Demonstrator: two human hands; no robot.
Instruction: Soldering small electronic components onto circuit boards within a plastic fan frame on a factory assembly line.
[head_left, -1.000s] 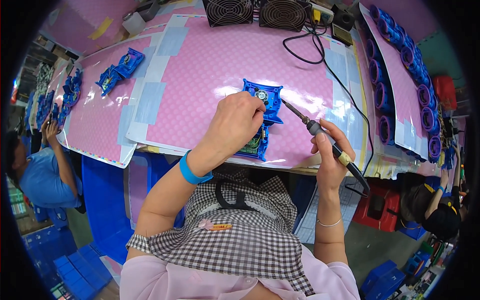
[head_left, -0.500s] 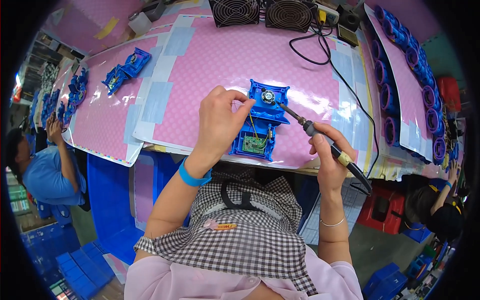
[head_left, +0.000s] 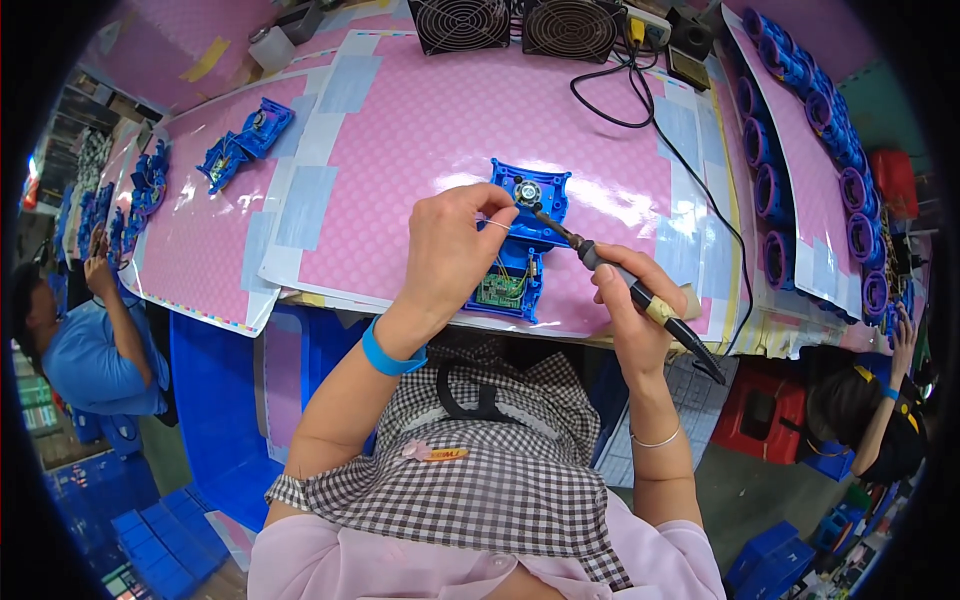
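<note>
A soldering iron [head_left: 588,254] is gripped in my right hand [head_left: 638,318], its tip at the lower edge of a small round speaker [head_left: 527,191]. That speaker sits in the far half of an opened blue plastic housing [head_left: 556,210]. The near half holds a green circuit board [head_left: 502,290], and thin wires run between the two halves. My left hand [head_left: 448,250] is closed in a pinch just left of the speaker, on a thin pale wire [head_left: 492,222]. The fingertips partly cover the housing's left side.
Two black fans [head_left: 568,30] stand at the table's far edge, near a black cable [head_left: 655,110]. Another opened blue housing [head_left: 245,140] lies to the left. Blue-purple round parts [head_left: 775,190] line the right side. Co-workers sit on either side; one wears a blue shirt [head_left: 105,350].
The iron and my right hand have shifted left, bringing the tip to the speaker's lower edge. My left fingertips have come closer to the speaker, and the pale wire now shows more plainly.
</note>
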